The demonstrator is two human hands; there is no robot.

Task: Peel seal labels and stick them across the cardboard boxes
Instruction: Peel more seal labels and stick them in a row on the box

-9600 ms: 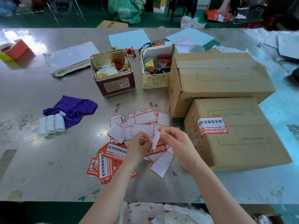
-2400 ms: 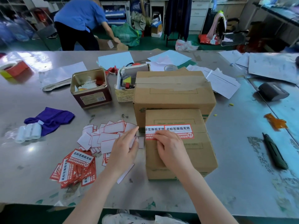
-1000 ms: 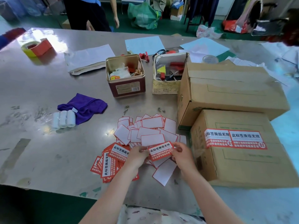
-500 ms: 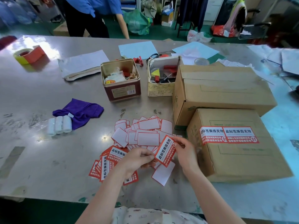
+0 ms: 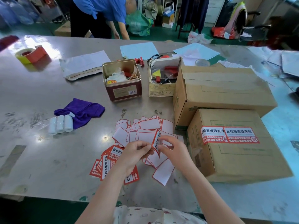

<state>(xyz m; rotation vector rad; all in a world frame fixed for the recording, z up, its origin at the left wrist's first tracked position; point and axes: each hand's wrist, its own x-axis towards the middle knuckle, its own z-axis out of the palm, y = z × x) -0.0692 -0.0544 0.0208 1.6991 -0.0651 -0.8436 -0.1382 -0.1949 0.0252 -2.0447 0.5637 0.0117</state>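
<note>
Head view: seal label (image 5: 156, 141), lifted since the second sticking, is pinched by both hands (image 5: 136, 151) at 6 o'clock, peeling pending.

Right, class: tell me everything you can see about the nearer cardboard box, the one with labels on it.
The nearer box is plain brown corrugated cardboard, closed, sitting flat on the metal table at the right. It touches the larger box behind it. Two red-and-white seal labels with Chinese print lie side by side on its top, the left one folding over the edge onto the side. Faint green printed outlines show on top. Neither hand touches it.
</note>
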